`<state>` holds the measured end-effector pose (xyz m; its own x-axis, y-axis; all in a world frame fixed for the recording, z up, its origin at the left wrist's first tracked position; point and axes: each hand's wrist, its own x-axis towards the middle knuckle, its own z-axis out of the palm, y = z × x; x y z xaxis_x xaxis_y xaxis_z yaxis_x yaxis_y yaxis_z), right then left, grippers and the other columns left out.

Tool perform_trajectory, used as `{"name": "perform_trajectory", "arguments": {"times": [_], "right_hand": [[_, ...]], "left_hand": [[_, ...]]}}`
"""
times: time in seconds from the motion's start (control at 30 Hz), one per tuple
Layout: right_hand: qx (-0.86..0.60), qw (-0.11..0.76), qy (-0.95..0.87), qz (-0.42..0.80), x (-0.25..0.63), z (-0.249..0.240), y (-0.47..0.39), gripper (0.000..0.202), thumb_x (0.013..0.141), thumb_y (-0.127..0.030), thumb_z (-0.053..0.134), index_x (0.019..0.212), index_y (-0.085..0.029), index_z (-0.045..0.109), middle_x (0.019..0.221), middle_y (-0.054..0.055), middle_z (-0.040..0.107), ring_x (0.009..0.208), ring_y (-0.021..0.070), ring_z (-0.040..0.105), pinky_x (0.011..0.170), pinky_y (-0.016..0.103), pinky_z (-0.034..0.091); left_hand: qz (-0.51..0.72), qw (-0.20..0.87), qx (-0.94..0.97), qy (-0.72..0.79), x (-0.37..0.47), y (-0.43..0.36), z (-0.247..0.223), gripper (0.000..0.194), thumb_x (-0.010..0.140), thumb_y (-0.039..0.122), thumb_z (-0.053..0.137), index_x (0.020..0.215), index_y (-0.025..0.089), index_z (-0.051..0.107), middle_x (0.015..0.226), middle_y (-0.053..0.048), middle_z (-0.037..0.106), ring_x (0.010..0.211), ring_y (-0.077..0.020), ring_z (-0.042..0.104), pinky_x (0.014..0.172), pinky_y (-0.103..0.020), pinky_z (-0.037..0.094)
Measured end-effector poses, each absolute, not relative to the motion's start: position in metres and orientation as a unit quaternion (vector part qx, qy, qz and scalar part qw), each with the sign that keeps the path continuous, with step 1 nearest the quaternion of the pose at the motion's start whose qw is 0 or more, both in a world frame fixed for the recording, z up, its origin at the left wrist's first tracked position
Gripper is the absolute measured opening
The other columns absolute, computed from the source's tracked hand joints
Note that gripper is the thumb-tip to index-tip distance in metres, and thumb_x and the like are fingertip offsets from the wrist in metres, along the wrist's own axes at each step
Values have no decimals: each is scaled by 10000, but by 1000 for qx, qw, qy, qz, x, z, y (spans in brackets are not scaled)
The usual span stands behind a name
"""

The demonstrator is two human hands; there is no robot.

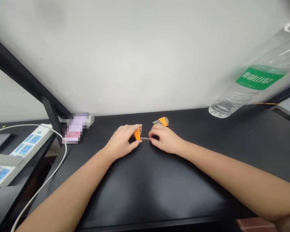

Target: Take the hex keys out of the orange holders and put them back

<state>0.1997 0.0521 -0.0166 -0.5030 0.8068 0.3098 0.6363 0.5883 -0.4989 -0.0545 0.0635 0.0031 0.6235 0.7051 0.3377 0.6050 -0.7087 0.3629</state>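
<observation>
Bare forearms (72,190) rising from both lower corners | left hand (122,141) gripping orange key holder (137,134), frame centre | right hand (165,138) pinching ends of metal keys (144,139) beside it | second orange holder (163,121) just above right hand

Soft, fairly even light fills the view, the pale wall (132,71) brightest around its middle and greyer toward the upper corners, with a faint dark smudge (49,13) at upper left. The glossy black table (174,193) throws back 2 hazy, light patches with a darker band between them. Highlights streak the clear bottle (258,77), stretched and tilted outward by wide-angle distortion near the right edge. Coarse pixel blocks (74,129) hide a patch at left. Fine detail around the fingers (156,131) looks slightly soft.
</observation>
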Motion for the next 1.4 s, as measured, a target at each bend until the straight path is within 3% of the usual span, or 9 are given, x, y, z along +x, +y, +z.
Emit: {"name": "perform_trajectory", "arguments": {"times": [0.23, 0.43, 0.8, 1.4], "right_hand": [[-519, 140, -819, 199, 214, -5, 54, 102, 754, -116, 667, 747, -216, 648, 717, 15, 679, 620, 161, 590, 546, 277, 416], [-543, 103, -805, 216, 214, 2, 51, 116, 734, -103, 651, 727, -218, 640, 691, 9, 678, 590, 157, 586, 512, 267, 384], [-411, 257, -852, 199, 197, 1, 40, 97, 888, -112, 554, 853, -203, 565, 815, 8, 597, 728, 147, 544, 684, 277, 437], [-376, 314, -861, 138, 198, -4, 39, 133, 951, -104, 539, 891, -200, 608, 822, 18, 580, 773, 157, 557, 724, 293, 464]], "left_hand": [[230, 116, 896, 361, -55, 64, 2, 545, 924, 370, 676, 1424, 257, 492, 1323, -66, 667, 1118, -245, 651, 1008, -438, 502], [232, 116, 895, 362, -55, 64, 2, 547, 918, 364, 686, 1421, 262, 497, 1324, -58, 667, 1117, -237, 653, 1015, -432, 506], [258, 123, 887, 362, -55, 65, -1, 570, 902, 398, 705, 1415, 258, 500, 1326, -58, 666, 1151, -231, 657, 1027, -411, 521], [253, 126, 888, 363, -56, 64, 1, 555, 907, 387, 707, 1409, 263, 504, 1316, -60, 668, 1151, -228, 660, 1005, -392, 533]]}}
